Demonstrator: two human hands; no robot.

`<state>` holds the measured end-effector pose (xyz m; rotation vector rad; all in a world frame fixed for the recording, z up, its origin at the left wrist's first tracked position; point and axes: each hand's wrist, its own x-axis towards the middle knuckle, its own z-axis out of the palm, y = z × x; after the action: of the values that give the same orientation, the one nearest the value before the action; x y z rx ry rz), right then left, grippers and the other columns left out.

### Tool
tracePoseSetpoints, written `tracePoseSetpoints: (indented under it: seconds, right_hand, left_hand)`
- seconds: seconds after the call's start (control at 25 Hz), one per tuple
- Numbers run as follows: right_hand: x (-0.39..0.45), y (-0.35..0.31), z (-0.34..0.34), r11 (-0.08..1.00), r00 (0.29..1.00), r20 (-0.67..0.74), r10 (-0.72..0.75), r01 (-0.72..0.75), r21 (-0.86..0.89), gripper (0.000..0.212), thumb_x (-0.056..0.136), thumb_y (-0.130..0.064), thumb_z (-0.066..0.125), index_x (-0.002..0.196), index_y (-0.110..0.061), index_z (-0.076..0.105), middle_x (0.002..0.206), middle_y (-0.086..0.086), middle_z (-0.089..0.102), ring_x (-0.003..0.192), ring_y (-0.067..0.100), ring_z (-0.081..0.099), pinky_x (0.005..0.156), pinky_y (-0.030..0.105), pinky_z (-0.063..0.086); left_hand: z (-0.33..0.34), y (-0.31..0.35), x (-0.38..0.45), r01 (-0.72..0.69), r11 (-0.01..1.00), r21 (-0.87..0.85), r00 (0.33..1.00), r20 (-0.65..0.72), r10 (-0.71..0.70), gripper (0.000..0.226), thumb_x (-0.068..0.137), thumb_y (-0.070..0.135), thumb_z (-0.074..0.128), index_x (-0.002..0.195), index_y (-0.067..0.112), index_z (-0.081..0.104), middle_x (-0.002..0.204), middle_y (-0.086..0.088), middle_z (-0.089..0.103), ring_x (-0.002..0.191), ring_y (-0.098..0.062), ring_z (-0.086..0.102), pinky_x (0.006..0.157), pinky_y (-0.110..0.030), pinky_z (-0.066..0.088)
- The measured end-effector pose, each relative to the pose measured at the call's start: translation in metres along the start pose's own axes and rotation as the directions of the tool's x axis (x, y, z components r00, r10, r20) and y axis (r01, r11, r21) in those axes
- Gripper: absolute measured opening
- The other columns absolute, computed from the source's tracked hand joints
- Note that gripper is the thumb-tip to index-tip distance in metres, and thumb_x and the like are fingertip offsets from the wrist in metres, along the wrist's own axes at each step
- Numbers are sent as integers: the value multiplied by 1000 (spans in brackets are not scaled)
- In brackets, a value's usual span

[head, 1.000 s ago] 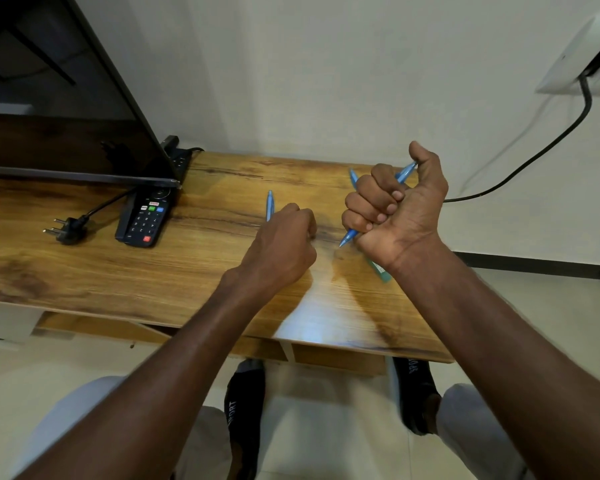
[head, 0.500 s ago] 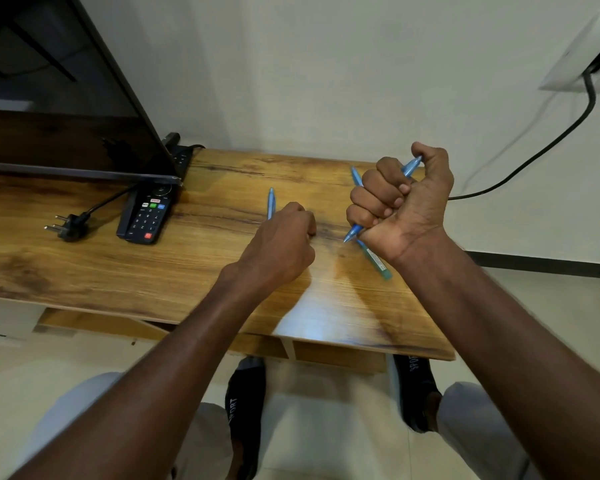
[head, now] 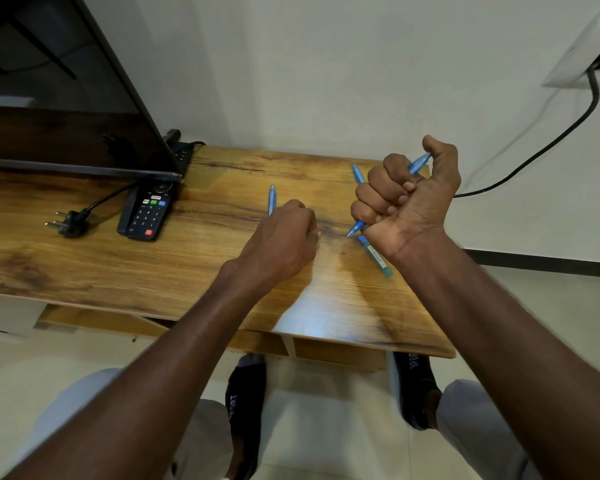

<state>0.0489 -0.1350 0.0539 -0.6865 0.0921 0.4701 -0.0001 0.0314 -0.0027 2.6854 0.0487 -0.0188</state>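
Right hand (head: 407,199) edged slightly right, fist closed round blue pen (head: 418,163), uncovering second pen (head: 374,256) beneath; left hand (head: 281,237) curled at third pen (head: 272,199), grip unclear, gathering unfinished

- It looked like a home living room: a flat television (head: 66,98) stood at ten o'clock on a low wooden stand (head: 118,271).
- A remote (head: 148,211) and a loose plug (head: 68,223) lay just beneath the screen.
- At two o'clock a wall socket (head: 582,50) fed a black cable (head: 534,150) down a plain painted wall.
- Pale floor tiles (head: 326,410) showed at six o'clock.
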Motion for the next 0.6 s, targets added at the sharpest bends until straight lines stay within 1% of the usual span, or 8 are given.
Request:
tracePoseSetpoints:
  seconds: [0.12,0.24,0.32,0.4,0.48,0.6]
  right_hand:
    - [-1,-1,2,999,1000,21,-21,22,-33,53,97,-54,33,56,-23,19,45,-6,16,40,11,11,44,22,13]
    - [-2,-2,4,997,997,63,32,-27,-78,62,99,-63,36,54,-22,26,47,-5,17,43,11,12,48,25,11]
    - [-2,-3,5,993,994,87,69,-60,-104,62,98,-70,35,60,-21,28,55,-4,16,49,12,12,52,29,9]
    - [-2,-3,5,991,991,114,74,-60,-123,56,99,-65,34,65,-21,28,61,-4,16,52,12,12,54,30,10]
    - [-2,-2,4,990,993,110,47,-31,-141,51,98,-58,33,64,-20,28,58,-4,17,51,13,12,51,27,11]
    - [-3,-1,1,993,996,90,29,-18,-114,49,96,-54,30,60,-20,26,53,-4,17,47,13,12,50,25,11]
  left_hand:
    - [2,-1,1,0,1000,-5,1000,0,0,20,102,34,64,105,16,72,112,0,62,94,-16,60,79,-34,51]
    - [2,-1,1,1,1000,0,1000,-4,-1,19,101,34,66,103,16,71,110,1,62,92,-15,60,76,-32,47]
    - [2,0,1,3,1000,2,1000,-3,-3,18,101,33,67,104,16,72,111,1,63,92,-15,60,76,-31,47]
    - [1,0,1,5,1000,-3,1000,-1,-5,17,100,32,67,104,16,72,112,1,63,94,-16,61,76,-31,47]
    - [0,1,0,2,1000,-5,1000,1,-2,17,100,32,67,103,16,72,112,0,63,94,-16,61,76,-30,46]
    - [0,1,-1,3,1000,-9,1000,-3,-3,17,100,32,68,103,16,71,112,0,63,94,-15,60,75,-29,43]
